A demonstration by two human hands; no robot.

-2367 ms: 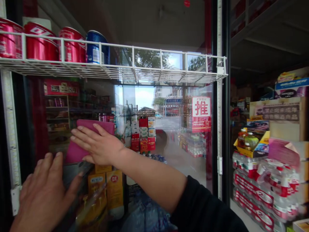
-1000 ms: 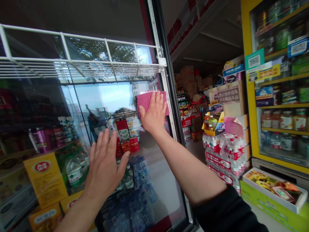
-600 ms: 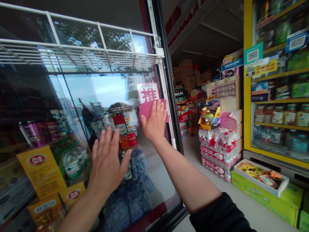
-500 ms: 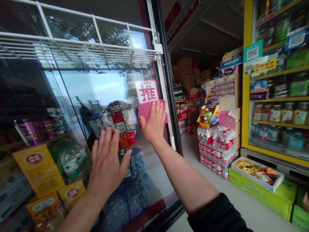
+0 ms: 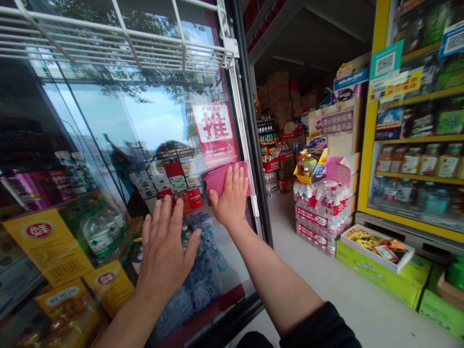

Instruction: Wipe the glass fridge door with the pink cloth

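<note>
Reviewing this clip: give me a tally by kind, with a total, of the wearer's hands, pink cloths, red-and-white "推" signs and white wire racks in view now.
Hands: 2, the left hand and right hand
Pink cloth: 1
Red-and-white sign: 1
White wire rack: 1
Total: 5

Right hand (image 5: 229, 203) on pink cloth (image 5: 214, 178)

Bottle packs (image 5: 315, 222); green carton (image 5: 379, 278)

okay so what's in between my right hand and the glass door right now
A pink cloth. In the head view it lies under your right hand, against the glass door.
</note>
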